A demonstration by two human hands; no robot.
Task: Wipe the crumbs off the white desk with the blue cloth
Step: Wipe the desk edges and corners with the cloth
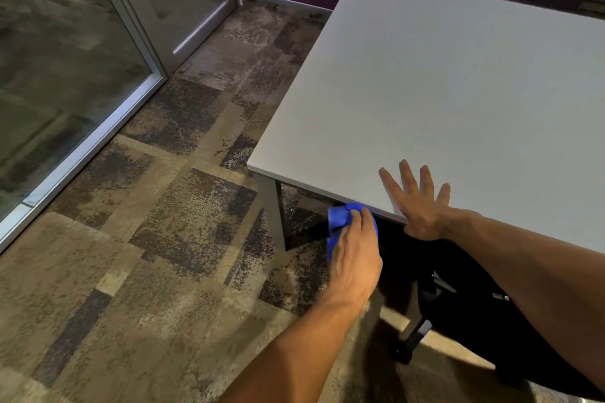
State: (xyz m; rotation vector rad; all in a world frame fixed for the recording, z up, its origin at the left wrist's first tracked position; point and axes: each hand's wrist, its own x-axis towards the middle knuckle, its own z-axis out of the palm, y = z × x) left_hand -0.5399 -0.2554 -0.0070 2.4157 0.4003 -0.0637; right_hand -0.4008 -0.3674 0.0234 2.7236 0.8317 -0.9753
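Note:
The white desk fills the right half of the view, its near left corner toward me. My left hand grips the bunched blue cloth just below and against the desk's front edge, off the top surface. My right hand lies flat on the desk near that front edge, fingers spread, holding nothing. I cannot make out any crumbs on the desk top.
A grey desk leg stands under the near corner. A black office chair sits beneath the desk by my arms. Patterned carpet covers the floor, with a glass wall and door on the left.

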